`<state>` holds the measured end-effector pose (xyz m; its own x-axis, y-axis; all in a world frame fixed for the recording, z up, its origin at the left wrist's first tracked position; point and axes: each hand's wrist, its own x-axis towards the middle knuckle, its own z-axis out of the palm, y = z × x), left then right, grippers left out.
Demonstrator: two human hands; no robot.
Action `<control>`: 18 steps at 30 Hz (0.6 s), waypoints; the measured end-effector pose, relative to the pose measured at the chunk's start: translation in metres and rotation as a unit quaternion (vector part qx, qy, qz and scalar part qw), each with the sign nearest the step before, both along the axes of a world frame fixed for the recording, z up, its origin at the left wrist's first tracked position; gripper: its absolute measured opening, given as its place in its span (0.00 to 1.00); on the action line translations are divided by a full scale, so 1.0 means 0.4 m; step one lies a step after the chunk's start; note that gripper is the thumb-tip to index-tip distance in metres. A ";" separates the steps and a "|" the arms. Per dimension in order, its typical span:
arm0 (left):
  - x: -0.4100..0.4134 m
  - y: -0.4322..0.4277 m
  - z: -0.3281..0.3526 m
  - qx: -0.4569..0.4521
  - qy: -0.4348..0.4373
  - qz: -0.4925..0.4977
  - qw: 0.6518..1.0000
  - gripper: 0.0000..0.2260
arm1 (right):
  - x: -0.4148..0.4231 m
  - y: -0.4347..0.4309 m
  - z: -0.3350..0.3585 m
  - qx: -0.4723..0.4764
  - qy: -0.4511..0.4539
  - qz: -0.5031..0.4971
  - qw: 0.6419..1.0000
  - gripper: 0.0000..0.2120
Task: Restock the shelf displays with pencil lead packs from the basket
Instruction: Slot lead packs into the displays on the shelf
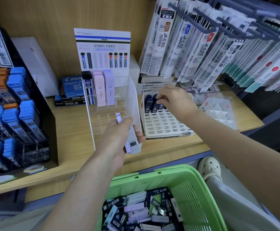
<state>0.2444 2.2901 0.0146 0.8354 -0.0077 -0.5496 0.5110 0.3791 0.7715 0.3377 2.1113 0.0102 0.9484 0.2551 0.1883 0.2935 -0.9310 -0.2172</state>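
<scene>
The left hand (119, 133) has its fingers curled around a few pale lead packs (133, 144), just in front of the clear stand (102, 117). The right hand (174, 100) pinches a dark pack (156, 105) in the white tray (166, 125) under it. The green basket (152, 172) sits below both hands.

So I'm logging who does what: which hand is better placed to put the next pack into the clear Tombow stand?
Left, probably. The left hand holds pale packs right at the clear stand; the right hand pinches a dark pack at the white grid tray.
</scene>
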 end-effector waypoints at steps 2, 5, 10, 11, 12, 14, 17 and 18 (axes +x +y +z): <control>-0.001 0.000 0.000 -0.012 -0.006 0.010 1.000 0.06 | -0.004 -0.003 -0.006 -0.001 -0.008 0.003 1.000 0.07; 0.000 0.000 0.003 -0.047 -0.018 0.025 0.998 0.08 | -0.026 0.005 -0.008 -0.003 -0.033 -0.010 0.999 0.11; 0.008 -0.002 0.005 -0.086 -0.036 0.087 0.992 0.07 | -0.151 0.085 0.012 0.280 0.009 -0.061 0.958 0.04; 0.008 -0.002 0.005 -0.081 -0.044 0.094 0.991 0.08 | -0.179 0.102 0.012 0.297 0.053 -0.053 0.952 0.08; 0.007 -0.002 0.003 -0.076 -0.054 0.097 0.991 0.08 | -0.205 0.116 0.013 0.305 0.105 -0.042 0.946 0.11; 0.003 -0.001 0.001 -0.075 -0.069 0.094 0.990 0.09 | -0.239 0.140 0.011 0.320 0.204 -0.027 0.925 0.14; -0.003 -0.004 0.004 -0.069 -0.087 0.086 0.990 0.09 | -0.258 0.162 0.005 0.368 0.312 -0.007 0.876 0.14; -0.005 -0.005 0.006 -0.064 -0.091 0.086 0.990 0.08 | -0.260 0.167 0.005 0.391 0.335 -0.001 0.857 0.11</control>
